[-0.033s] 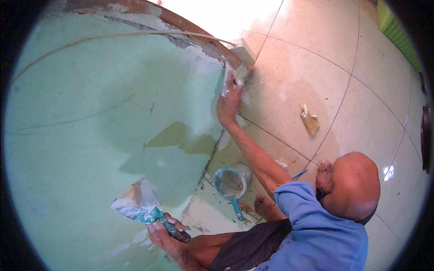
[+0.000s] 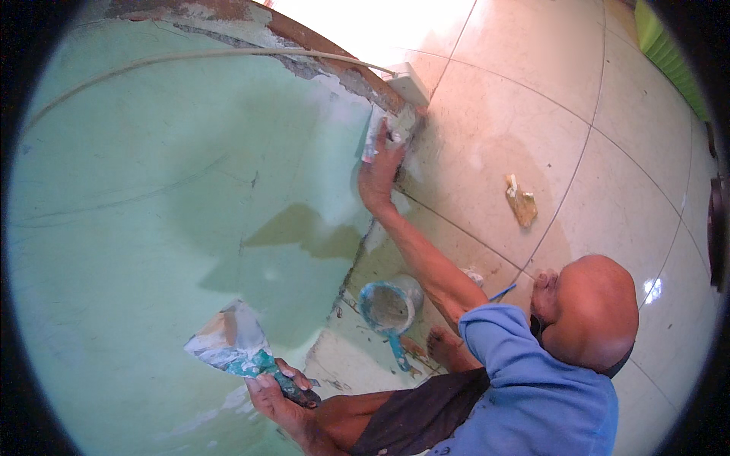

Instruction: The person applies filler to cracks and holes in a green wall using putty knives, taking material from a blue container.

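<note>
Neither of my hands is in view. Another person in a blue shirt (image 2: pixel 540 387) crouches by a pale green wall (image 2: pixel 152 251), seen from above. That person's right hand (image 2: pixel 379 171) presses a flat, pale scraper (image 2: pixel 372 137) against the wall's damaged lower corner. Their left hand (image 2: pixel 274 399) grips the handle of a wide putty knife (image 2: pixel 232 338), its blade smeared with white filler. Between the person's arms a small bucket (image 2: pixel 388 305) with grey paste inside stands on the floor. A blue-handled tool (image 2: pixel 398 351) rests at its rim.
A pale cable (image 2: pixel 190 55) runs along the wall to a white box (image 2: pixel 407 83) at the corner. Brown scrap (image 2: pixel 522 204) lies on the tiled floor (image 2: pixel 601 197). A thin blue stick (image 2: pixel 503 292) is near the person's foot. Something green and ribbed (image 2: pixel 673 57) stands far right.
The other person's right hand and scraper have shifted slightly left over the wall. Their left hand and putty knife have hardly moved.
</note>
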Motion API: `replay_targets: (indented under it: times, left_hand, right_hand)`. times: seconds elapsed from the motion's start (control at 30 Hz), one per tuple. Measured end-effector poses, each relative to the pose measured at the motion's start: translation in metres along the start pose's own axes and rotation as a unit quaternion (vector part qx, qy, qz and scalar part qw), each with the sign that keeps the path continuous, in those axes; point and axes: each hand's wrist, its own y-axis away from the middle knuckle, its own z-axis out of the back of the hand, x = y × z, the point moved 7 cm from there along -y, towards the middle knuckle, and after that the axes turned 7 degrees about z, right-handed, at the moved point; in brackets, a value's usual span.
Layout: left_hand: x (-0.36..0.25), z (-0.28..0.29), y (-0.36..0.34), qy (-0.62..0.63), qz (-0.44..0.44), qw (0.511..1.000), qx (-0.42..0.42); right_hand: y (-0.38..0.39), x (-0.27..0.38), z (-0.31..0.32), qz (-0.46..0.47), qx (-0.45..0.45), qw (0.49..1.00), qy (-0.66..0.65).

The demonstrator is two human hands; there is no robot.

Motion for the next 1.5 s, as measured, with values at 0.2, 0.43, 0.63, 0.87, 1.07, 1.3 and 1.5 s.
replay_targets:
  times: [0.2, 0.43, 0.63, 0.87, 1.07, 1.3, 1.5]
  left_hand:
    - [-0.007, -0.015, 0.001, -0.008, 0.005, 1.000, -0.004]
    - [-0.006, -0.011, 0.001, 0.017, 0.001, 1.000, 0.023]
    - [-0.002, -0.008, -0.002, 0.013, -0.007, 1.000, 0.011]
    - [-0.008, -0.005, -0.001, -0.007, -0.010, 1.000, -0.023]
    - [-0.007, -0.003, -0.002, -0.014, -0.014, 1.000, -0.009]
    - [0.004, 0.007, -0.002, -0.043, 0.055, 0.997, -0.016]
    - [-0.011, 0.006, -0.010, -0.087, 0.091, 0.991, 0.038]
  right_hand:
    - [0.026, 0.011, -0.002, 0.043, 0.098, 0.994, -0.014]
    - [0.003, -0.047, 0.011, -0.203, 0.048, 0.964, -0.165]
    - [-0.016, 0.042, 0.009, -0.135, 0.039, 0.990, -0.006]
    - [0.013, 0.072, 0.035, -0.056, 0.071, 0.988, -0.125]
    - [-0.029, 0.025, 0.019, -0.194, 0.084, 0.971, -0.110]
    - [0.008, 0.151, 0.043, -0.076, 0.235, 0.915, -0.318]
    - [0.026, 0.221, 0.122, 0.197, 0.388, 0.800, -0.413]
